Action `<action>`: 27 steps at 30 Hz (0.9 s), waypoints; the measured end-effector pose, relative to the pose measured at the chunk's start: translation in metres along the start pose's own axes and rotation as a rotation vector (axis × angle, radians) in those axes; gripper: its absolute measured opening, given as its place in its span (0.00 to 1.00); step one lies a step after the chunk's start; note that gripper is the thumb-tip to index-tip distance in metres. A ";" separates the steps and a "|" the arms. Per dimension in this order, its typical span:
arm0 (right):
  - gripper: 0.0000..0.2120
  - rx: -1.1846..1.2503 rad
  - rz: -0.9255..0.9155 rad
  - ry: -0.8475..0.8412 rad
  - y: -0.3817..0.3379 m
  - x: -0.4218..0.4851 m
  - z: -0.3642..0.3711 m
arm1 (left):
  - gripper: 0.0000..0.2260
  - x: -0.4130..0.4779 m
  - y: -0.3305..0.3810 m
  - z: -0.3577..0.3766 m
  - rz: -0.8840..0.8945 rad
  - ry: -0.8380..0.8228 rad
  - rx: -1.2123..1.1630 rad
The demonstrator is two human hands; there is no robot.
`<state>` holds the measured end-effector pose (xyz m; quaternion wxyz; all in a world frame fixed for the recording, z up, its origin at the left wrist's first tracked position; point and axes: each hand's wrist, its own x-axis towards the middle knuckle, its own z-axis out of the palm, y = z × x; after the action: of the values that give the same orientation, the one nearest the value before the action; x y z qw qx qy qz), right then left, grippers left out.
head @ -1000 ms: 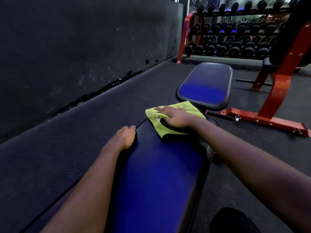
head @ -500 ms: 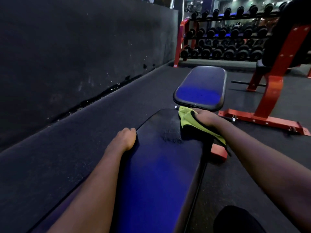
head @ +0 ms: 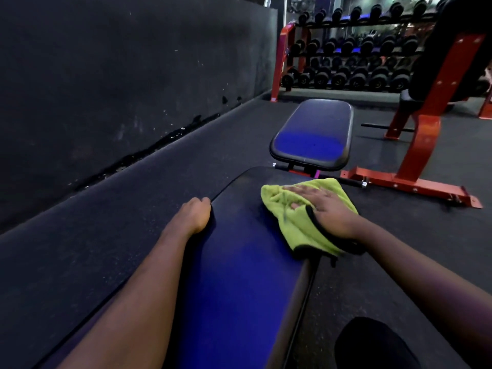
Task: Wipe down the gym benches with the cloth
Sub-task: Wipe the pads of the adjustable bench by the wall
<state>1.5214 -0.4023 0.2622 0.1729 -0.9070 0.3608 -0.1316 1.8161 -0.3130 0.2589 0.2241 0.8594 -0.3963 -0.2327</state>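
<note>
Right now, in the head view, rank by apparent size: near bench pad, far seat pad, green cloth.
1. near bench pad: largest, though closest to the camera.
2-3. far seat pad and green cloth: look alike; the cloth is nearer, so unranked.

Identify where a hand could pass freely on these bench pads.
Free: the long dark blue padded bench top between the left hand gripping its edge and the yellow-green microfibre cloth; the smaller blue seat pad beyond. Crowded: the far right corner, where the right hand presses the cloth.
</note>
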 end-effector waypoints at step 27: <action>0.26 -0.287 0.293 -0.185 -0.038 0.090 -0.003 | 0.23 0.008 -0.001 0.001 -0.005 -0.028 -0.021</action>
<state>1.6069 -0.4405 0.2904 0.0919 -0.8684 0.4863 0.0313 1.8206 -0.3186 0.2557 0.2271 0.8547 -0.3948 -0.2492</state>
